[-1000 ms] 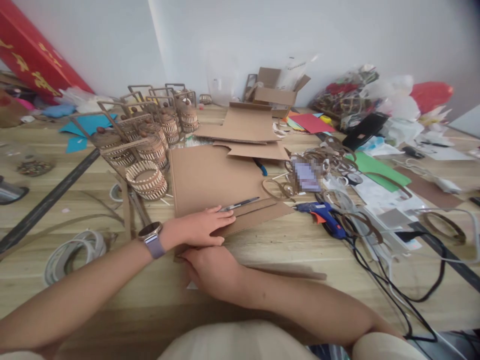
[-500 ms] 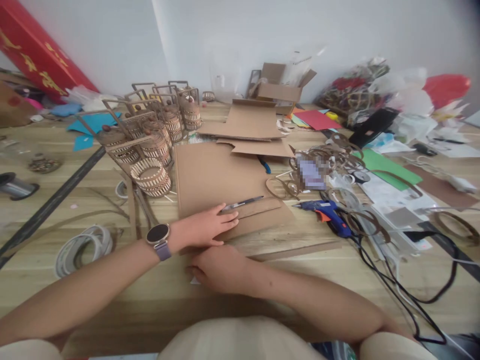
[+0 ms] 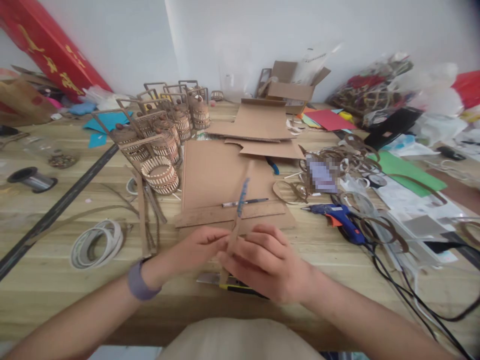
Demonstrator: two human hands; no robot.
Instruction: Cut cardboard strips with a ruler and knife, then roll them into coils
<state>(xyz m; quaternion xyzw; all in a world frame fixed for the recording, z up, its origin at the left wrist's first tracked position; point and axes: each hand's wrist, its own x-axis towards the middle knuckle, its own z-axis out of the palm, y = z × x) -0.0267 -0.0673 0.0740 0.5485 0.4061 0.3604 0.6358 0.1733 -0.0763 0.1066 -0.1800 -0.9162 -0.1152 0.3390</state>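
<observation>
The left hand (image 3: 202, 246) and right hand (image 3: 268, 262) are gripping a narrow cardboard strip (image 3: 242, 200) between pinched fingers, its long axis running forward from them, while a cutter (image 3: 240, 289) is lying below, nearer the right fingers.

Pale grey wall (image 3: 210, 30) behind a wood-grained table (image 3: 37, 285) with dark strips (image 3: 59, 209)
</observation>
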